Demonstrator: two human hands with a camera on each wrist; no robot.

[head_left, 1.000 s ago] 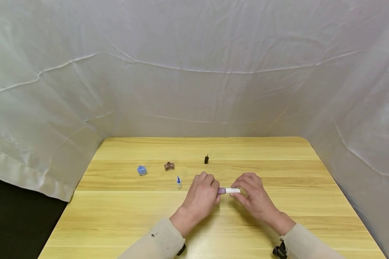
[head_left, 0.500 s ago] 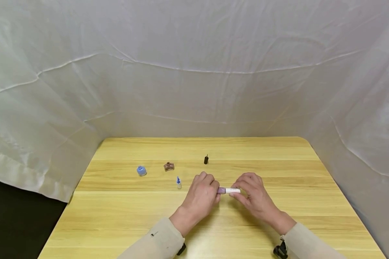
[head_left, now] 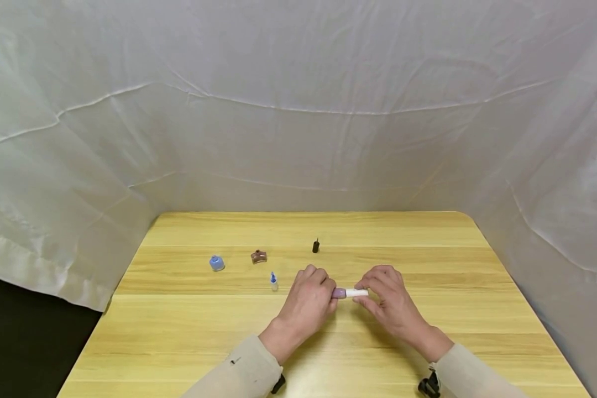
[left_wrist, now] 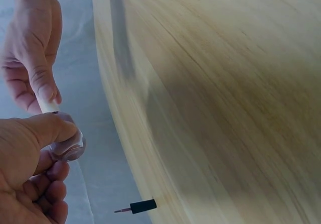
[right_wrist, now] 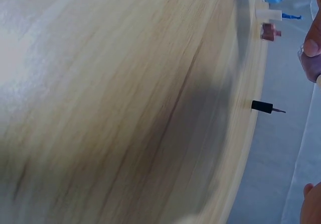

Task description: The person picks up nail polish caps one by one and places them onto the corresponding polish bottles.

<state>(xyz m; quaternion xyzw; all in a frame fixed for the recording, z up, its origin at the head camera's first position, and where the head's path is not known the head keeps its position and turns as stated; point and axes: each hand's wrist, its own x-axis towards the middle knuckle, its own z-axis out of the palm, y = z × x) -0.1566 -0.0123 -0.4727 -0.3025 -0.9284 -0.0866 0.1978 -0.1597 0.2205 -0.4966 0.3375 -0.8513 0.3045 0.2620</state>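
My left hand point(head_left: 305, 298) grips a small purple nail polish bottle point(head_left: 339, 293), thumb on one side and curled fingers below, as the left wrist view shows. The bottle lies sideways above the table, its white cap point(head_left: 356, 293) pointing right. Thumb and fingers of my right hand point(head_left: 392, 304) pinch that cap, which is on the bottle's neck. Beyond the hands, a black brush cap point(head_left: 315, 246) stands on the table with its brush up. A white brush cap point(head_left: 274, 283) with a blue-coated brush stands left of my left hand.
An uncapped blue nail polish bottle point(head_left: 216, 263) and an uncapped brown star-shaped bottle point(head_left: 258, 256) stand at the back left of the wooden table point(head_left: 428, 237). Pale cloth point(head_left: 298, 155) hangs behind and along both sides.
Both hands stay nearly in place on the bottle and cap. Lettering seen on the white cap a second ago no longer shows. The other items have not moved.
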